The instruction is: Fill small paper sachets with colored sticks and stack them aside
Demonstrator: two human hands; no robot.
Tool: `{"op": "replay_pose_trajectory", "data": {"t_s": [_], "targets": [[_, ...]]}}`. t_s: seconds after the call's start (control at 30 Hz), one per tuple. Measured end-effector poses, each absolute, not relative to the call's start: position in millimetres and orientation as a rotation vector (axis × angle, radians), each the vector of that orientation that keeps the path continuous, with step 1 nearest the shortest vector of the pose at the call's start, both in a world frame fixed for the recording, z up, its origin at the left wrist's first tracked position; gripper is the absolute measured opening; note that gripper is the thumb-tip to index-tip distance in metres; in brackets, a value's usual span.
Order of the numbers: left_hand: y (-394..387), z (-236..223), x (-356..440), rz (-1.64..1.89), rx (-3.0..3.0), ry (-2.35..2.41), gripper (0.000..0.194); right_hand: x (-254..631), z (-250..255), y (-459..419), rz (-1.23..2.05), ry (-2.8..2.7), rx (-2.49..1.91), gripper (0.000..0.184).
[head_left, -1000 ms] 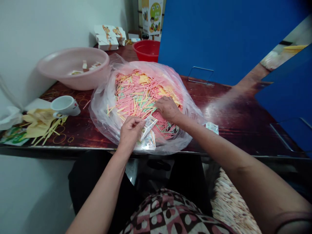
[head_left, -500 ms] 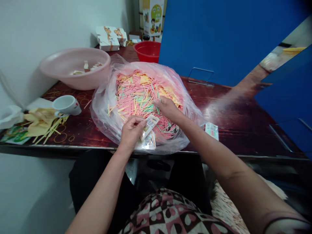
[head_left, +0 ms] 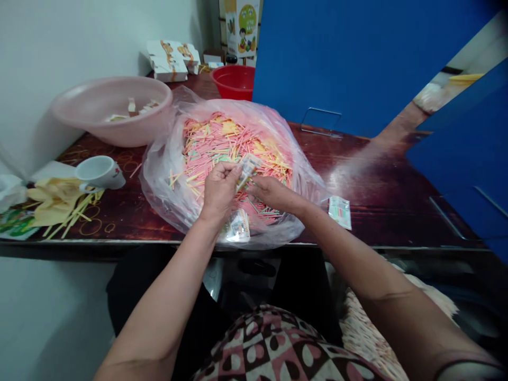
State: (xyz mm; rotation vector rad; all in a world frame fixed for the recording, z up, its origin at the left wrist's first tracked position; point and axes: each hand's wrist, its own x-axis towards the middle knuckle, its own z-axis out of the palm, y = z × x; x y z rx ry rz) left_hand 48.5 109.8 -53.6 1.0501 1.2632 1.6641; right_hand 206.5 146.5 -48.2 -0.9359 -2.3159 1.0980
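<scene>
A clear plastic bag [head_left: 159, 203] lies wide open on the table, heaped with thin pink, yellow and green sticks [head_left: 206, 143]. Over the heap, my left hand [head_left: 221, 190] pinches a small printed clear packet [head_left: 248, 168] by its edge. Close against the packet's lower right side, my right hand [head_left: 273, 193] has its fingers closed on a few thin sticks, mostly hidden by the fingers. Another printed packet [head_left: 239, 226] rests on the bag's front edge, below my left wrist. A packet with coloured sticks inside [head_left: 339, 211] lies to the right of the bag.
A pink basin [head_left: 115, 127] with small boxes stands back left, a red basin [head_left: 233, 80] behind the bag. A white cup [head_left: 101, 172], yellow sticks [head_left: 73, 214] and rubber bands [head_left: 91, 226] lie at left. Blue panels [head_left: 337, 58] with wire handles rise behind and at right.
My left hand has lifted the packet up and away from the front packet. My right hand has come down from the heap toward it, so the hands are now close together.
</scene>
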Motion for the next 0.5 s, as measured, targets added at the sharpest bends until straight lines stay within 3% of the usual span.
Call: {"op": "replay_pose_trajectory", "data": {"t_s": [0.13, 0.23, 0.5], "targets": [[120, -53, 37, 1.821, 1.013, 1.326, 0.026, 207, -45, 148, 1.149, -2.126, -0.998, 0.028], [117, -56, 35, 1.729, 1.077, 1.239, 0.029, 199, -49, 152, 1.464, -1.727, -0.895, 0.029], [107, -71, 46, 1.618, 1.905, 1.486, 0.018, 170, -62, 156, 1.831, -1.169, -0.704, 0.033]]}}
